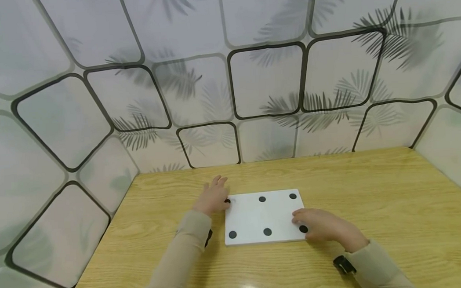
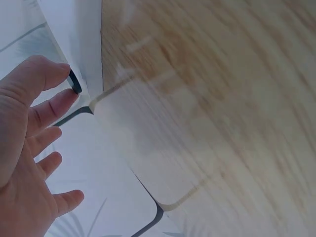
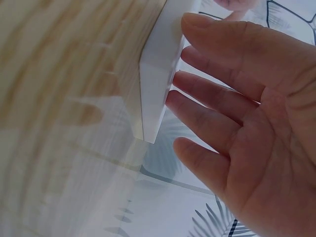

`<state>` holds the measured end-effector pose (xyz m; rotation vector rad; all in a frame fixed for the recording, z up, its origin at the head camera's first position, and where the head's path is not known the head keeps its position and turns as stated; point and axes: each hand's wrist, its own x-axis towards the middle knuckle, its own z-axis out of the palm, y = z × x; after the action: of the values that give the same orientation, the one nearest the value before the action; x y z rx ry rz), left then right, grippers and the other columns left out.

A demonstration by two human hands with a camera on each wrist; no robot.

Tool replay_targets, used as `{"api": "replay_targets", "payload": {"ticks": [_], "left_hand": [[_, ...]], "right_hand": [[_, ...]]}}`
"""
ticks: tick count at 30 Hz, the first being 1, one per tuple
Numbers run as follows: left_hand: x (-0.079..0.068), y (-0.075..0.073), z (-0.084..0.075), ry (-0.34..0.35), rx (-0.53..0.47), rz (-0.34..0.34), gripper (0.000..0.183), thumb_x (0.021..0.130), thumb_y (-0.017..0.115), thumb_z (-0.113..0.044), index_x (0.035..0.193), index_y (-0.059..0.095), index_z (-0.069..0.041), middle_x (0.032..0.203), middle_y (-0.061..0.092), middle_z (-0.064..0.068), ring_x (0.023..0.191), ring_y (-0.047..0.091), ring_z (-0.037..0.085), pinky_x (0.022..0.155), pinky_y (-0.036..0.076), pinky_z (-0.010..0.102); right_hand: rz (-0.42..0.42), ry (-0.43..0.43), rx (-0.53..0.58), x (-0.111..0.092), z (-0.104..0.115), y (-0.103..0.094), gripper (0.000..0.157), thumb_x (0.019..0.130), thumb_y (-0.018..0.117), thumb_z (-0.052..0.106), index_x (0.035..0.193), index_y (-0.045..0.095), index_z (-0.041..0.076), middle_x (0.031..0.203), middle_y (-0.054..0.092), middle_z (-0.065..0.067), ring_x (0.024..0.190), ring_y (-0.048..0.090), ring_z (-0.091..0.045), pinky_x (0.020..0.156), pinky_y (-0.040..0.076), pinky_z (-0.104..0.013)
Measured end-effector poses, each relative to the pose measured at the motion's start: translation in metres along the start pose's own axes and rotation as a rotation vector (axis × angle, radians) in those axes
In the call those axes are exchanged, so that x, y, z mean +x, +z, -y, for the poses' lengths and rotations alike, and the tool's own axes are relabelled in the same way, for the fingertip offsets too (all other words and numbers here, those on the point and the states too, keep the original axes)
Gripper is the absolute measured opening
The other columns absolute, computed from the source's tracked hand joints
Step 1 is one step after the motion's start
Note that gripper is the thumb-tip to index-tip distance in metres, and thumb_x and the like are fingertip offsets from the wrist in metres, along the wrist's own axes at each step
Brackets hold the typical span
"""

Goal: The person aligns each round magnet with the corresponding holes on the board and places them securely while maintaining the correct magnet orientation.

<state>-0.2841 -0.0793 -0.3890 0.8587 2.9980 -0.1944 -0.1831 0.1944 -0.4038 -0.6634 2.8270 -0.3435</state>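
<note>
A white rectangular board [image 1: 264,217] with black round discs along its front and back sides lies on the table. My left hand [image 1: 213,199] is at its back left corner. In the left wrist view, the thumb and index finger pinch a thin black disc [image 2: 74,81] beside the board's edge, while the other fingers spread apart. My right hand [image 1: 324,226] rests at the board's right side, close to the front right disc [image 1: 303,229]. Seen from the right wrist, its relaxed fingers [image 3: 212,106] lie along the white edge [image 3: 157,84], with the thumb over the same side.
The wooden table [image 1: 170,196] extends around the board on all sides. Behind it and at both sides stand pale panels [image 1: 199,146] printed with dark rounded outlines and leaves. Dark bands [image 1: 344,265] show at both sleeve cuffs.
</note>
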Motion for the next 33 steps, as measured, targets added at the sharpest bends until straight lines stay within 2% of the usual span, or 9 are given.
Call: {"api": "replay_targets", "payload": {"ticks": [11,22,28,33], "left_hand": [[0.005,0.004,-0.007,-0.012,0.006,0.004,0.027,0.071,0.056,-0.030,0.049,0.048,-0.017,0.125,0.023,0.009,0.114,0.011,0.027,0.083,0.021,0.051],[0.006,0.007,-0.006,-0.016,-0.108,-0.013,0.020,0.071,0.057,-0.027,0.054,0.050,-0.019,0.125,0.023,0.008,0.115,0.009,0.028,0.083,0.017,0.052],[0.003,0.007,-0.008,0.013,-0.095,-0.062,0.015,0.071,0.056,-0.030,0.067,0.054,-0.016,0.126,0.021,0.009,0.114,0.010,0.028,0.082,0.019,0.052],[-0.007,0.000,-0.021,0.024,-0.106,-0.135,0.024,0.071,0.054,-0.036,0.080,0.056,-0.014,0.127,0.018,0.009,0.114,0.009,0.028,0.083,0.019,0.051]], "right_hand": [[-0.007,-0.014,0.004,-0.001,0.002,0.001,0.042,0.062,0.059,0.004,0.103,0.052,0.005,0.113,0.042,-0.007,0.104,0.036,-0.022,0.086,0.027,-0.035],[-0.006,-0.025,-0.007,-0.002,0.003,0.001,0.042,0.062,0.060,0.005,0.103,0.052,0.004,0.112,0.042,-0.008,0.103,0.036,-0.023,0.086,0.027,-0.035],[-0.012,-0.032,0.000,0.000,0.002,0.002,0.041,0.061,0.060,0.004,0.102,0.053,0.004,0.112,0.042,-0.008,0.103,0.036,-0.023,0.086,0.027,-0.035],[-0.014,-0.045,0.003,0.000,-0.001,0.003,0.040,0.062,0.060,0.007,0.102,0.053,0.005,0.112,0.042,-0.008,0.104,0.036,-0.023,0.086,0.027,-0.035]]}}
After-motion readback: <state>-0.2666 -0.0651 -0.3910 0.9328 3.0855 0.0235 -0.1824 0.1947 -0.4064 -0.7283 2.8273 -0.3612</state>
